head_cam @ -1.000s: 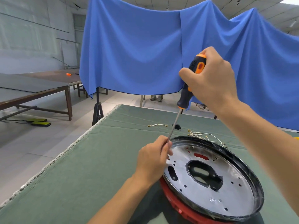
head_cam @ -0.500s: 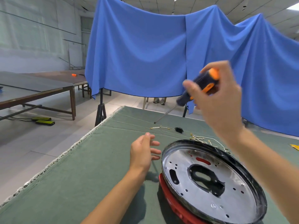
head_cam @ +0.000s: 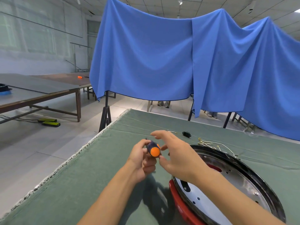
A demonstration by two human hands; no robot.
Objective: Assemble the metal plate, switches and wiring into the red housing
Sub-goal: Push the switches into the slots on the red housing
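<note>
A round metal plate (head_cam: 240, 181) with a black rim sits tilted on the red housing (head_cam: 180, 202) at the lower right of the green-covered table (head_cam: 81, 184). Left of it, my left hand (head_cam: 141, 161) grips the handle of an orange and dark blue screwdriver (head_cam: 153, 149), its orange end facing the camera and its shaft pointing away. My right hand (head_cam: 177, 155) hovers beside the handle with fingers spread, its fingertips close to the handle. Thin wiring (head_cam: 215, 145) lies on the cloth behind the plate, and a small black switch (head_cam: 186, 134) lies farther back.
A blue cloth (head_cam: 178, 62) hangs on stands behind the table. The table's frayed left edge (head_cam: 65, 164) runs diagonally, with floor beyond it. Wooden tables (head_cam: 40, 91) stand at the far left. A person's shoes (head_cam: 163, 103) show under the cloth.
The screwdriver came down from my raised right hand into my left hand. My right hand has opened and let go of the handle. The view shifted so the plate sits lower right.
</note>
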